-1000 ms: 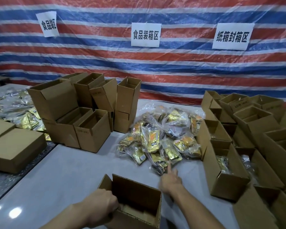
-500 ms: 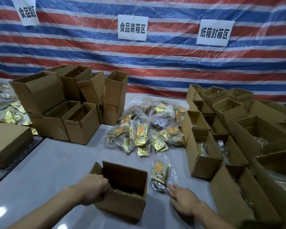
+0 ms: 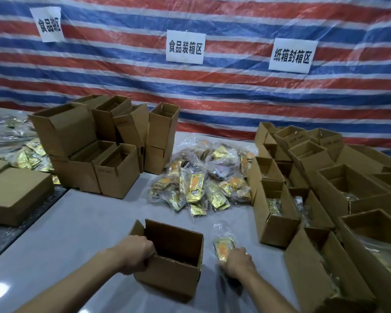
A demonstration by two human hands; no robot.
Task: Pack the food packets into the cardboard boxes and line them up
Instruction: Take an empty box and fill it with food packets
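The food packet lies flat on the tabletop, just right of the open cardboard box and well short of the loose pile of packets behind it. The right hand covers its near end with fingers curled down onto it, clamped on the wrapper as far as the slight blur allows. The left hand grips the box's near left wall, fingers hooked over the rim and into the opening. The packet looks light and limp: a yellow foil pouch inside a loose, crinkled clear bag, glossy and probably slippery, so a pinch on the outer film alone would likely let the pouch sag or slide. A hold across the pouch body itself seems safer than one on the empty bag top. The box is thin corrugated card, stiff enough to stand but light enough to skid, so the left hand's brace on the wall makes sense. Filled boxes stand in rows to the right.
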